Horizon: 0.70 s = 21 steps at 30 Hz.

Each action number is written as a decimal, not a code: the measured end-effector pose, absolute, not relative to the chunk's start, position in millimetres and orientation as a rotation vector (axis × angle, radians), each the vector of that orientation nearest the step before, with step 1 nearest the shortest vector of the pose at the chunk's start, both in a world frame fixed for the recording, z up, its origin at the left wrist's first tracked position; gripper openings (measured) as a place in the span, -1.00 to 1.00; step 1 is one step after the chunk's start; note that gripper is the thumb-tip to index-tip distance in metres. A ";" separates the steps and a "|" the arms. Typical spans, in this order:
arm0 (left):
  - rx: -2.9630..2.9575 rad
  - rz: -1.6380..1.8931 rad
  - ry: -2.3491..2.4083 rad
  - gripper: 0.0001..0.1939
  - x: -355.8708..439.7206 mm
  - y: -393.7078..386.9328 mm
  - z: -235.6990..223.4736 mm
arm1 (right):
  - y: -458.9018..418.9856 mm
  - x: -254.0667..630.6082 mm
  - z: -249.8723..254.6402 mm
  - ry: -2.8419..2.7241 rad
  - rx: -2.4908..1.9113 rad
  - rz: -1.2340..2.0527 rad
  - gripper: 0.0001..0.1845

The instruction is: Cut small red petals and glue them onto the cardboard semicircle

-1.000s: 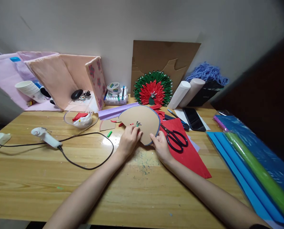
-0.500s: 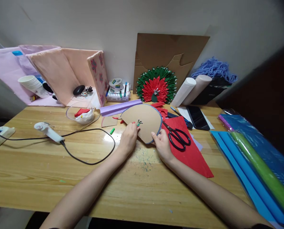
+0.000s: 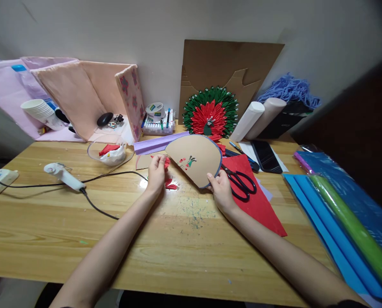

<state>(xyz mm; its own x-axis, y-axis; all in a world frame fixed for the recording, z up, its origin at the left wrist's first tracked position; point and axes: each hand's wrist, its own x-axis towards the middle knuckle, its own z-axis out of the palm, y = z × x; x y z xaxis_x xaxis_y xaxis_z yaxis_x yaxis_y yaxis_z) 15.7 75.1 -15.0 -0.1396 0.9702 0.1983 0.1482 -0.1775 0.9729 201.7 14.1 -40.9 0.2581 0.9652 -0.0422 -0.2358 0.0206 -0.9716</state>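
Head view. Right hand (image 3: 222,190): thumb on top of the card (image 3: 205,149), gripping its lower right edge. Left hand (image 3: 157,173): thumb and fingers drawn together at the red scraps (image 3: 167,163), left of the card; cannot tell whether a scrap is pinched.

Risks, as judged: the card, held at one edge only, may tip if the right wrist turns, and its small pieces may slide if loose; whether they are stuck cannot be told. The scraps, small and thin, may crumple or slip under hasty fingers. The cable (image 3: 106,174), left of the card and passing under the left forearm, may snag and drag the glue gun (image 3: 64,179).

Card: tan, fan-shaped, blue line along the curved edge, straight cut at lower left; tilted, seemingly off the table (image 3: 178,261). Bears red bits (image 3: 182,161) and a green, dark-tipped piece (image 3: 191,162), left of its middle.

Surroundings, by the card:
- Just below its left side: red petals (image 3: 171,185).
- Right: scissors (image 3: 232,174), on a red sheet (image 3: 268,214); farther, phone (image 3: 267,157).
- Behind: purple strip (image 3: 160,144); red-and-green peacock (image 3: 215,113).
- Left, farther: bowl (image 3: 89,150).
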 end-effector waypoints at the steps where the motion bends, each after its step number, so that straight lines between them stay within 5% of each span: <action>1: 1.432 1.453 1.387 -0.77 9.1 78.0 -15.2 | 14.6 203.2 -42.3 -0.832 -1.158 1.112 -0.63; 7: 2.124 1.163 1.700 -0.71 -1.6 73.4 -15.2 | 12.5 203.1 -40.9 -0.904 -1.184 1.026 -0.64; 13: 2.375 1.116 1.530 -0.55 33.3 54.8 -8.6 | 4.3 194.3 -32.5 -1.031 -1.145 0.937 -0.73; 21: 2.307 0.985 1.608 -0.85 62.1 54.0 -9.6 | 2.8 194.9 -31.7 -1.053 -1.128 0.916 -0.73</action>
